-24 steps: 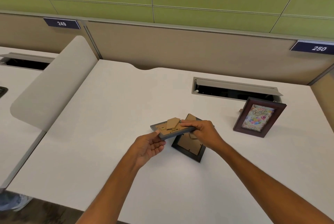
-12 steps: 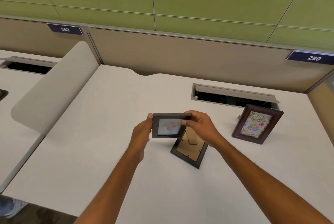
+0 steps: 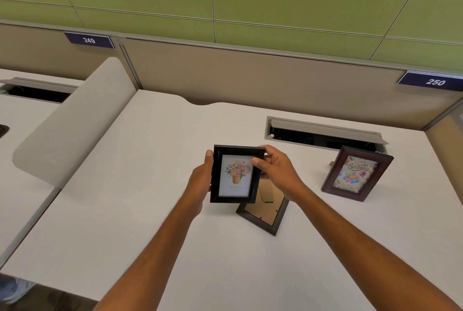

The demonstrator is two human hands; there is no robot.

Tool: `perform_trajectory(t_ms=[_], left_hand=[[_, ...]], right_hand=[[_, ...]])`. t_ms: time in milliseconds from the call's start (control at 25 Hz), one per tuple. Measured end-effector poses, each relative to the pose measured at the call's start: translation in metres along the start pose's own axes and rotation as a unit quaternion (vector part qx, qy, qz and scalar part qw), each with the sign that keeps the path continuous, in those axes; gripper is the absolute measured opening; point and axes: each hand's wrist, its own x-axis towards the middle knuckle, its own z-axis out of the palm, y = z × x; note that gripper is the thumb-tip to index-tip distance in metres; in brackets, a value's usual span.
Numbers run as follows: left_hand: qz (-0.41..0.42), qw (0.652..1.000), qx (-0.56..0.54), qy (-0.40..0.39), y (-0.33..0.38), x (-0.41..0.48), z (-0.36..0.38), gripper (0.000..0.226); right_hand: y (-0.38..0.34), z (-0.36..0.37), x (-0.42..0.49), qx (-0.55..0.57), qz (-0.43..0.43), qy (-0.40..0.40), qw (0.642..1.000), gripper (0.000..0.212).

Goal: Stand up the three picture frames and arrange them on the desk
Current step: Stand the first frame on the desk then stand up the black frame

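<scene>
A black frame with a flower-pot picture is held upright above the white desk, picture facing me. My left hand grips its left edge; my right hand grips its top right corner, thumb on the glass. Beneath it a second black frame lies face down on the desk, its brown backing showing, partly hidden by the held frame and my right hand. To the right, a dark brown frame with a birthday picture stands upright on its prop.
An open cable tray sits in the desk behind the frames. A beige partition runs along the back, with labels 249 and 250. A curved divider borders the desk's left side; another desk lies beyond it.
The flower frame has turned from back-up and flat, through landscape, to upright portrait with its picture facing me. Both hands have stayed on it. The other two frames have not moved.
</scene>
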Motion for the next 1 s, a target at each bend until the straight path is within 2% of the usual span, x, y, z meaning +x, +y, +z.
perform_trajectory(t_ms=[360,640,840,1000], left_hand=[[-0.039,0.999,-0.017,0.020,-0.003,0.025,0.006,0.068],[-0.025,0.998,-0.057,0.015,-0.001,0.040,0.003,0.057],[-0.019,0.996,-0.089,0.010,0.006,0.054,-0.001,0.077],[-0.014,0.993,-0.110,0.028,0.011,0.071,-0.002,0.076]], right_hand=[[0.005,0.008,0.020,-0.002,0.019,0.003,1.000,0.028],[0.004,0.010,0.041,-0.009,0.020,-0.020,1.000,0.027],[0.001,0.012,0.061,-0.024,0.015,-0.032,0.999,0.026],[-0.001,0.017,0.079,-0.014,0.022,-0.024,0.999,0.028]])
